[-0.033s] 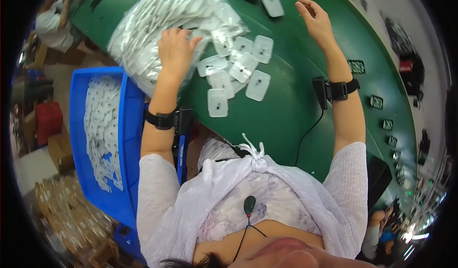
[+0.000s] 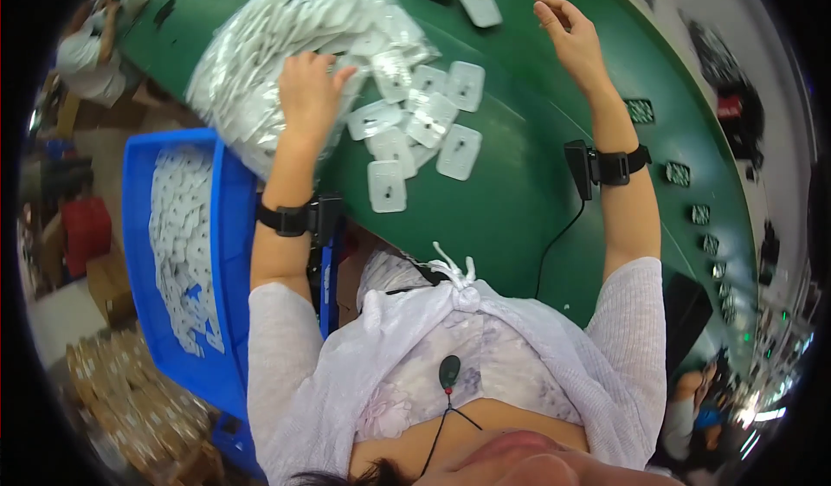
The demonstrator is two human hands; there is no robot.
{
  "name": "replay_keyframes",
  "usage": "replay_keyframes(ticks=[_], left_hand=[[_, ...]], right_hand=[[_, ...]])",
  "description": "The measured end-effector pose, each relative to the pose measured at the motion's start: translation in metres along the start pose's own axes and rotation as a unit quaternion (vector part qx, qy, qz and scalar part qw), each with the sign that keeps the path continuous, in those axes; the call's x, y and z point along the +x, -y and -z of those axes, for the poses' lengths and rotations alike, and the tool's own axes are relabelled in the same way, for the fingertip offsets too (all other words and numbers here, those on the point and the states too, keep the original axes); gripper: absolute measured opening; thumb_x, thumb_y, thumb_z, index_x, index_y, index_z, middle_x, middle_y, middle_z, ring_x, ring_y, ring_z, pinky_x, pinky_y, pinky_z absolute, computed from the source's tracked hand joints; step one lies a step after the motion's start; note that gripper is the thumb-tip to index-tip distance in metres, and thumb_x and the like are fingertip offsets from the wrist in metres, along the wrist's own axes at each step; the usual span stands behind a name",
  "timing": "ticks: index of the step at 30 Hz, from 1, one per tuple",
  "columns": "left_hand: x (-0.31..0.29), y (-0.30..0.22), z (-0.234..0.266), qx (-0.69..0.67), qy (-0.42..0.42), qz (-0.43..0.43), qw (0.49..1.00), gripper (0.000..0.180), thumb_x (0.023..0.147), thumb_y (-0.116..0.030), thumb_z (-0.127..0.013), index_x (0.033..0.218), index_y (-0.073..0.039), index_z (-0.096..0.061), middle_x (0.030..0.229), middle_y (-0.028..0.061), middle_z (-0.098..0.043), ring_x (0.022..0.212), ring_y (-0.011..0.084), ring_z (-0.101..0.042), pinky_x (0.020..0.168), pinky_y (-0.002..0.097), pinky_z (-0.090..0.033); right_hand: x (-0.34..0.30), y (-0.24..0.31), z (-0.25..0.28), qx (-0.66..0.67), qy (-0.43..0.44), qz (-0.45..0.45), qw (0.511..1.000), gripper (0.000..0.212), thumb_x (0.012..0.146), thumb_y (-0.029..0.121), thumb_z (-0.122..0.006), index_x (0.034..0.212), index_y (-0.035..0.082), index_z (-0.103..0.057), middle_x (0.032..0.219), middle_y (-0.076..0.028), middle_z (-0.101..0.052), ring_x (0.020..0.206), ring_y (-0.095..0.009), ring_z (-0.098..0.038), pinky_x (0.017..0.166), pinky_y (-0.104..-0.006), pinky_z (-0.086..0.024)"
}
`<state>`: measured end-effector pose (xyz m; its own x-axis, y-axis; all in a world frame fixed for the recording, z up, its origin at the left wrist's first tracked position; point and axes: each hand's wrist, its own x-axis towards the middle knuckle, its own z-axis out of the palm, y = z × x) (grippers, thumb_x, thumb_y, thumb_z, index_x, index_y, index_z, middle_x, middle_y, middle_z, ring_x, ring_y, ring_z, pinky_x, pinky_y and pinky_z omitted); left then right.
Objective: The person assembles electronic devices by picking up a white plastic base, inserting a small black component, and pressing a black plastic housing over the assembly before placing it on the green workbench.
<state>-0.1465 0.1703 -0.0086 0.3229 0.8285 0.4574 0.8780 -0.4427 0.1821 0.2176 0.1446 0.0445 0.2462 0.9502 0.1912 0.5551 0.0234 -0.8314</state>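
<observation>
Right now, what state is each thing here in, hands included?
Left hand: open, palm down on the heap of packets.
Right hand: raised, fingers loosely curled, holding nothing.
Heap of clear packets: piled loose on the belt.
Flat white packets: spread out, some overlapping.
Blue crate: open, partly filled with packets.
Green belt: partly covered.
Wrist bands: strapped on both wrists.
</observation>
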Motion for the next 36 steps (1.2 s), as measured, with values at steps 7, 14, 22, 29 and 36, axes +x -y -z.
replay_keyframes(ticks=[7,14,22,29,36], left_hand=[[0.011,0.033,-0.004,-0.143,0.105,0.074,0.981,0.037,0.082,-0.019,-0.069,0.115,-0.005,-0.063,0.099,0.0155,-0.066,0.088,0.0255,-0.061,0.079,0.0345,-0.048],[0.003,0.008,0.047,-0.09,0.049,0.051,0.993,0.038,0.086,-0.008,-0.063,0.123,-0.006,-0.054,0.105,0.0124,-0.064,0.092,0.0224,-0.062,0.081,0.0322,-0.048],[-0.043,-0.144,0.068,-0.472,0.136,-0.049,0.87,0.02,0.088,0.0,-0.059,0.108,0.0,-0.062,0.095,0.0061,-0.066,0.081,0.0121,-0.06,0.077,0.0257,-0.047],[-0.059,-0.213,0.036,-0.465,0.063,-0.183,0.864,0.012,0.077,-0.005,-0.062,0.089,-0.003,-0.061,0.09,0.0161,-0.057,0.086,0.0357,-0.055,0.075,0.0427,-0.045],[-0.072,-0.26,-0.005,-0.591,0.125,-0.109,0.79,0.037,0.08,-0.005,-0.058,0.116,-0.014,-0.053,0.096,0.0138,-0.055,0.088,0.0374,-0.058,0.076,0.044,-0.049]], right_hand=[[-0.118,0.021,0.1,0.046,-0.138,-0.019,0.989,0.03,0.095,0.027,-0.058,0.113,0.004,-0.064,0.1,-0.003,-0.067,0.09,-0.009,-0.058,0.079,-0.024,-0.044],[-0.26,-0.013,0.182,-0.115,-0.295,-0.125,0.94,0.026,0.09,0.019,-0.064,0.111,0.002,-0.065,0.095,-0.002,-0.067,0.084,-0.009,-0.058,0.076,-0.0241,-0.045],[-0.333,-0.039,0.198,-0.456,-0.193,-0.3,0.816,0.028,0.079,0.021,-0.07,0.104,0.008,-0.066,0.084,-0.007,-0.065,0.078,-0.023,-0.063,0.071,-0.0343,-0.049],[-0.326,-0.072,0.201,-0.436,-0.084,-0.214,0.87,0.021,0.075,0.012,-0.071,0.083,0.0,-0.056,0.078,-0.017,-0.057,0.074,-0.032,-0.057,0.066,-0.0391,-0.046],[-0.364,-0.13,0.239,-0.396,-0.064,-0.182,0.898,0.011,0.086,0.009,-0.061,0.087,0.0,-0.056,0.078,-0.013,-0.059,0.073,-0.027,-0.057,0.071,-0.0365,-0.046]])
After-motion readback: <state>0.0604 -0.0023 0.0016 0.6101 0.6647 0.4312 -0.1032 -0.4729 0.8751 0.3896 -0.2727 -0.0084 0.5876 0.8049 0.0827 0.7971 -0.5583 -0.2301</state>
